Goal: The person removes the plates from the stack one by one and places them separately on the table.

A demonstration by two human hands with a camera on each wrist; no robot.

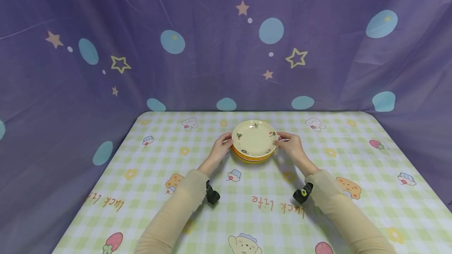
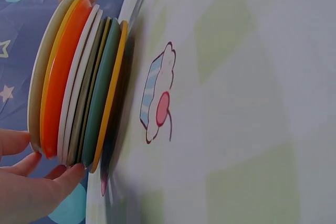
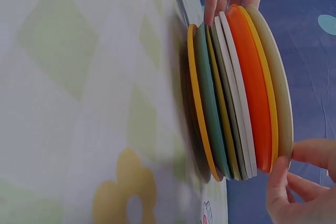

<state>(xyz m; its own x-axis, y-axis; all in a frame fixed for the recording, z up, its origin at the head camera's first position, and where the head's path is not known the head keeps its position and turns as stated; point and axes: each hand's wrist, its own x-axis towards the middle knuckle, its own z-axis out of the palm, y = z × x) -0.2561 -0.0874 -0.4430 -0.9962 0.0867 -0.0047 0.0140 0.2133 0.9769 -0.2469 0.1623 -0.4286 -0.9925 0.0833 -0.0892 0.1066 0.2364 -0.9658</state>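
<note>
A stack of round plates [image 1: 251, 160] stands in the far middle of the table, topped by a cream plate [image 1: 254, 139] with small fruit or flower prints. Seen edge-on from the left wrist, it includes an orange plate [image 2: 67, 77], white ones, a green plate [image 2: 100, 98] and a yellow one at the bottom. My left hand [image 1: 220, 148] holds the left side, thumb by the top rim and fingers along the lower edges. At the right side, my right hand [image 1: 292, 146] grips the cream plate's rim, its thumb on top and fingers against the edge.
A checked cloth [image 1: 272, 222] with printed cartoons and letters covers the table. Purple curtains [image 1: 212, 73] with stars and blue ovals hang behind and at the sides. Black wrist cameras [image 1: 212, 195] sit below both hands.
</note>
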